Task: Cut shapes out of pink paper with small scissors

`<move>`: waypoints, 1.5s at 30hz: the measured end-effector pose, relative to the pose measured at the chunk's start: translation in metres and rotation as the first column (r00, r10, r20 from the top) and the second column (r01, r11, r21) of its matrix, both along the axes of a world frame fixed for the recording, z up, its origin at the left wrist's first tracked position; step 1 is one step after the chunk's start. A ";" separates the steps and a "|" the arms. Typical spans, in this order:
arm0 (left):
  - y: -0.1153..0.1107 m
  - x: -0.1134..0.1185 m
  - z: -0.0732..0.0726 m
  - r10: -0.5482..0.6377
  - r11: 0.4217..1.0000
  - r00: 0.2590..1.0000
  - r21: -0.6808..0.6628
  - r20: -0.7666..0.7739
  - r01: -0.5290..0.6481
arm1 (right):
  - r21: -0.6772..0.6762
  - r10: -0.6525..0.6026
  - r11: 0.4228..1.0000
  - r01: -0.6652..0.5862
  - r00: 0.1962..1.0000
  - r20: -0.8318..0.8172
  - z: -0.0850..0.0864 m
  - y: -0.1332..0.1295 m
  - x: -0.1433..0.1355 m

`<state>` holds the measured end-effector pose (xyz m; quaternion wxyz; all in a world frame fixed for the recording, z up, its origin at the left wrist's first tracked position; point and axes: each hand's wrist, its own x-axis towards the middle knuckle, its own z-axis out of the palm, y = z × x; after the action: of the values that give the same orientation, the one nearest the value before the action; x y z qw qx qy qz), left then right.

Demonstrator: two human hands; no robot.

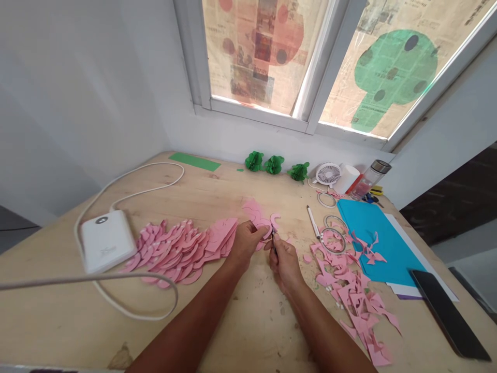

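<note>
Pinched in my left hand is a piece of pink paper with curved outlines on it. My right hand is closed around small scissors, whose dark handle is mostly hidden by the fingers. The blades meet the paper's right edge, where a curved sliver curls away. To the left of my left hand lies a long overlapping row of cut pink paper shapes. A heap of pink paper scraps spreads out to the right of my right hand.
A white power bank with a looping cable sits at left. Green paper balls line the wall. A white pen, tape rings, blue sheets, a black phone, a small fan and a bottle occupy the right.
</note>
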<state>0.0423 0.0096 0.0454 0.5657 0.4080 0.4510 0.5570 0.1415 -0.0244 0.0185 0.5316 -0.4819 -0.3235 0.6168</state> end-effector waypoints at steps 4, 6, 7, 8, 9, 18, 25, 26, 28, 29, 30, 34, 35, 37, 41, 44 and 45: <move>0.000 0.000 0.002 -0.027 0.999 0.999 -0.019 0.031 0.027 | -0.001 0.004 1.000 -0.004 1.000 0.003 -0.001 0.000 0.001; 0.000 0.000 0.003 -0.018 1.000 0.999 -0.024 0.028 0.019 | 0.004 0.013 1.000 -0.013 1.000 0.005 0.000 0.000 0.001; 0.000 0.000 0.003 -0.014 1.000 1.000 -0.024 0.022 0.014 | 0.006 0.015 1.000 -0.015 1.000 0.006 0.000 0.000 0.001; 0.000 0.000 0.003 -0.012 1.000 1.000 -0.021 0.015 0.012 | 0.007 0.015 1.000 -0.015 1.000 0.006 0.000 0.000 0.001; 0.000 0.000 0.003 -0.014 1.000 1.000 -0.018 0.006 0.014 | 0.007 0.013 1.000 -0.013 1.000 0.004 0.000 0.000 0.001; -0.002 0.001 0.002 -0.016 1.000 1.000 -0.001 -0.001 0.016 | 0.014 -0.002 1.000 0.002 1.000 -0.003 0.002 -0.001 0.000; 0.001 0.001 -0.004 -0.001 1.000 0.999 -0.020 0.036 0.001 | 0.016 -0.002 1.000 0.002 1.000 0.000 0.000 0.000 -0.001; 0.002 0.000 -0.005 -0.007 1.000 0.999 -0.023 0.036 0.007 | 0.016 -0.001 1.000 0.001 1.000 0.002 0.001 0.000 -0.001; 0.002 0.000 -0.005 -0.018 1.000 0.999 -0.024 0.027 0.019 | 0.019 0.004 1.000 -0.004 1.000 0.010 0.002 0.000 0.000; 0.002 -0.001 -0.005 -0.022 0.999 1.000 -0.023 0.021 0.022 | 0.021 0.006 1.000 -0.006 1.000 0.013 0.002 -0.001 0.000; 0.001 -0.001 -0.005 -0.022 0.999 1.000 -0.023 0.014 0.023 | 0.022 0.008 1.000 -0.008 1.000 0.015 0.003 -0.001 0.000; 0.000 -0.002 -0.002 -0.027 0.999 1.000 -0.029 0.015 0.028 | 0.012 0.008 1.000 -0.008 1.000 0.020 0.003 0.000 0.000; 0.000 -0.002 -0.001 -0.029 0.999 0.999 -0.031 0.026 0.030 | 0.007 0.010 1.000 -0.010 1.000 0.021 0.003 0.000 0.000; 0.001 -0.002 -0.001 -0.031 0.999 0.998 -0.033 0.050 0.033 | 0.002 0.011 1.000 -0.011 1.000 0.023 0.003 -0.001 0.000; 0.002 -0.002 -0.001 -0.015 0.999 0.997 -0.050 0.079 0.018 | 0.004 0.008 1.000 -0.008 1.000 0.018 0.003 -0.001 0.000; 0.001 -0.002 0.000 -0.010 0.998 0.996 -0.054 0.090 0.015 | 0.005 0.009 1.000 -0.009 1.000 -0.006 0.002 -0.001 -0.001; 0.001 -0.002 0.001 -0.009 0.999 0.996 -0.051 0.087 0.014 | 0.006 0.008 1.000 -0.008 1.000 -0.012 0.001 -0.001 -0.001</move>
<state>0.0405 0.0103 0.0465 0.5982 0.3712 0.4379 0.5592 0.1407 -0.0256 0.0198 0.5325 -0.4751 -0.3242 0.6209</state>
